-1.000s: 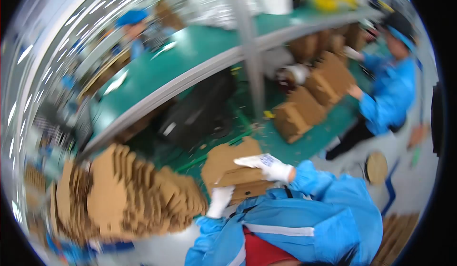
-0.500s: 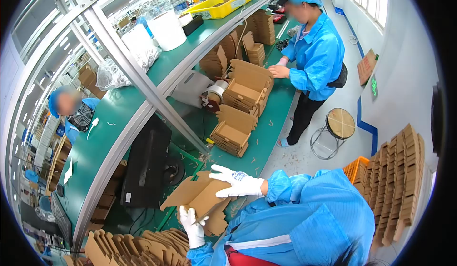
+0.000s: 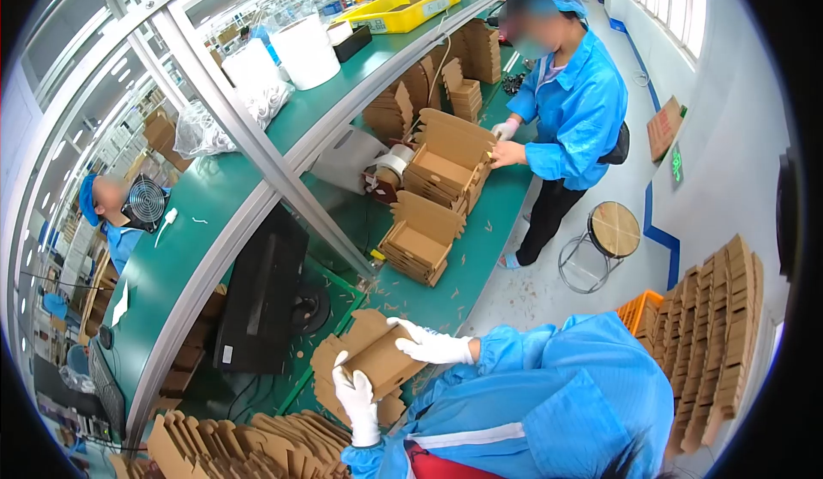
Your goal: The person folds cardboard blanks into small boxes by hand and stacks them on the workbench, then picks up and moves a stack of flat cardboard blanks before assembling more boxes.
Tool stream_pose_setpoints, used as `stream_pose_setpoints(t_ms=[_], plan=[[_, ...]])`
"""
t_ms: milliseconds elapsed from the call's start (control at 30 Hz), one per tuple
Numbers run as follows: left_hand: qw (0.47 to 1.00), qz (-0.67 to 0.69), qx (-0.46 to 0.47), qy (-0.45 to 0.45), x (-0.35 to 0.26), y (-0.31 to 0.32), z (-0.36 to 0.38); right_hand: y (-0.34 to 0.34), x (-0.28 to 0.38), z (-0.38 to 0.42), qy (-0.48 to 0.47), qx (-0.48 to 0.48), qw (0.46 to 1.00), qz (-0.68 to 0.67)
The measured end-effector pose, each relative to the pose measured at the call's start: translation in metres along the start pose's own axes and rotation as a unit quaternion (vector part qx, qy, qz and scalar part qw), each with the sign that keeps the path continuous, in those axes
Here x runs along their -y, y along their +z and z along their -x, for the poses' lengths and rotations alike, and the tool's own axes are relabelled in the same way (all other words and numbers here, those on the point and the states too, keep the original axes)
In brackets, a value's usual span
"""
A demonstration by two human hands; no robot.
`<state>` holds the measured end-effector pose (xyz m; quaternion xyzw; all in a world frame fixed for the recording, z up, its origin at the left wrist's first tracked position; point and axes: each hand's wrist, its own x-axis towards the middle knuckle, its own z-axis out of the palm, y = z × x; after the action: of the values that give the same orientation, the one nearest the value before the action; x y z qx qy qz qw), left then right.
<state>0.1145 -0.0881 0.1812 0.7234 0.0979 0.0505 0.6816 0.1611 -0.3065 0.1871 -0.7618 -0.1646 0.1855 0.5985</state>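
A partly folded brown cardboard box (image 3: 381, 361) is between my two gloved hands over the green bench. My left hand (image 3: 357, 400) grips its near-left side, thumb and fingers closed about the wall. At the opposite side, my right hand (image 3: 435, 346) holds the box wall, with some fingertips hidden behind the cardboard. Its side walls stand up around a flat bottom, and its flaps spread outward. Beneath it, more cardboard shows in part. Farther along the bench is a stack of folded open boxes (image 3: 422, 239).
Flat cardboard blanks (image 3: 240, 446) stand in rows at the bottom left. A black monitor (image 3: 261, 295) is behind the metal frame post (image 3: 257, 157). A co-worker (image 3: 570, 93) handles another box stack (image 3: 450, 162). A stool (image 3: 614, 228) and stacked cardboard (image 3: 711, 342) are to the right.
The box has turned and its walls now stand more upright. My right hand moved from lying spread over it to gripping its edge; my left hand shifted slightly up along its side.
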Motion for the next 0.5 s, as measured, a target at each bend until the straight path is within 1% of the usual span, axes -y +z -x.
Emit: stream_pose_setpoints(t_ms=[33,67,100,133,200,233,267,300,333,367,433,467,500], plan=[[0.996,-0.05,0.01,0.074,-0.009,0.004,0.002,-0.009,0.016,0.008,0.066,0.025,0.995,0.065],[0.998,-0.049,0.008,0.034,-0.03,0.014,0.01,-0.004,-0.003,0.003,0.082,0.026,0.988,0.127],[0.999,-0.048,0.007,-0.007,-0.041,0.02,0.018,0.003,-0.036,-0.007,0.099,0.027,0.977,0.187],[0.996,-0.084,-0.004,0.008,0.013,0.007,0.009,0.017,-0.078,-0.015,0.006,-0.058,0.977,0.206],[0.99,-0.131,-0.013,0.044,0.008,0.014,0.013,0.013,-0.066,-0.007,0.057,-0.007,0.971,0.231],[0.98,-0.188,0.016,0.066,0.025,0.004,0.008,0.001,-0.036,0.0,0.103,0.046,0.974,0.194],[0.988,-0.149,0.009,0.051,0.015,0.005,0.01,0.01,-0.075,-0.006,0.035,-0.009,0.973,0.229],[0.993,-0.109,-0.001,0.034,0.001,0.011,0.008,-0.003,-0.041,0.003,0.065,0.011,0.974,0.215],[0.995,-0.092,0.015,-0.041,-0.011,0.007,0.007,-0.004,-0.028,0.005,-0.002,-0.053,0.978,0.201],[0.997,-0.06,-0.007,-0.054,-0.008,0.001,0.002,-0.015,0.001,0.01,-0.014,-0.053,0.996,0.076],[0.999,0.0,-0.033,-0.036,-0.002,-0.005,-0.007,-0.03,0.027,0.019,-0.158,-0.041,0.977,0.134],[0.998,-0.002,0.026,-0.058,-0.008,-0.005,-0.009,-0.025,0.024,0.026,-0.222,-0.064,0.95,0.212],[0.993,-0.004,0.086,-0.08,-0.013,-0.004,-0.01,-0.015,-0.002,0.024,-0.256,-0.032,0.927,0.274]])
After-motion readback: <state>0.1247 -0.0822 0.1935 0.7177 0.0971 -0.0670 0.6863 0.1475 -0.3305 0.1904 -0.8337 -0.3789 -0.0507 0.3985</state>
